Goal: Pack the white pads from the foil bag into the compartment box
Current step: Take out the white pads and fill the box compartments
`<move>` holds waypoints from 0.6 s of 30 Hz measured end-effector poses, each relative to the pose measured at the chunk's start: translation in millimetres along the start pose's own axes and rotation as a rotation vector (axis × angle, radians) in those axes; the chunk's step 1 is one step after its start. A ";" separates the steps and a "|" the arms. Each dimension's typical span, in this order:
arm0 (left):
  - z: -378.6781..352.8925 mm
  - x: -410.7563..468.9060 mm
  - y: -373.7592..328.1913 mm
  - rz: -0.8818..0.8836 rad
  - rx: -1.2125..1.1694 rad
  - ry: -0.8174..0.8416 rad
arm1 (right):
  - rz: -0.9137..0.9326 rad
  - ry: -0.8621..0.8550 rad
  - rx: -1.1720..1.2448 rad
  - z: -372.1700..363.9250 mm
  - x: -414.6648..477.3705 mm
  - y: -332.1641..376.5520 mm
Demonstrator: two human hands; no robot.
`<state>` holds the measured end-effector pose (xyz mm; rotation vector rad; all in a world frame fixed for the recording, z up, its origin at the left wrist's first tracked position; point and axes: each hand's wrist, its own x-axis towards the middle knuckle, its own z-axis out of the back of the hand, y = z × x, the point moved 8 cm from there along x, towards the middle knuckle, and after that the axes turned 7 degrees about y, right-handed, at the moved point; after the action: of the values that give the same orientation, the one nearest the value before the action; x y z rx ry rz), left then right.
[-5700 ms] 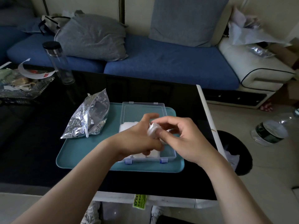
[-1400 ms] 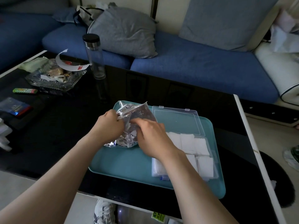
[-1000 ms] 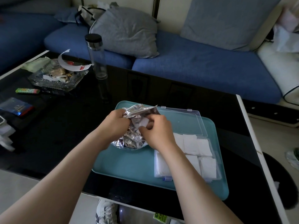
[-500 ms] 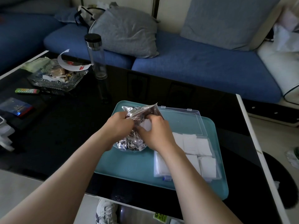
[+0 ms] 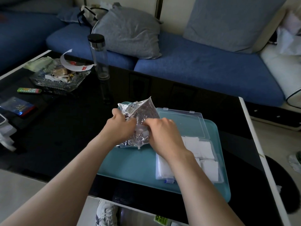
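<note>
Over one tray [image 5: 130, 168]: one foil bag [image 5: 140, 111], left hand [image 5: 120, 128], right hand [image 5: 164, 132], one box [image 5: 187, 123].

Crumpled silver foil bag [image 5: 138, 111] sits tilted beside the open clear compartment box [image 5: 182, 126] — white pads [image 5: 209, 170] lie in its cells.

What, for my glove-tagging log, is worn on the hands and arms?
Nothing that shows: left hand and right hand are ungloved, the wrists carry no watch or band, and both forearms are bare to the frame edge, with no sleeve.
</note>
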<state>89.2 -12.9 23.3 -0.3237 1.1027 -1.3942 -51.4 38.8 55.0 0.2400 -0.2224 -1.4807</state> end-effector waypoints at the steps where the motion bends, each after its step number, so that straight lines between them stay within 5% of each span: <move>1: -2.9 0.2 0.3 0.003 -0.029 0.034 | 0.020 0.012 -0.034 -3.8 -0.1 3.5; 12: -16.4 -0.7 13.6 0.035 0.002 0.312 | 0.069 0.190 0.028 -38.1 4.6 17.8; 18: -8.6 7.0 19.0 0.050 0.016 0.255 | 0.066 0.140 0.020 -33.9 6.8 21.8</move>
<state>93.0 -11.3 1.6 -0.1065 1.2980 -1.4260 -20.2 34.4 29.0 0.3484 -0.1314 -1.3903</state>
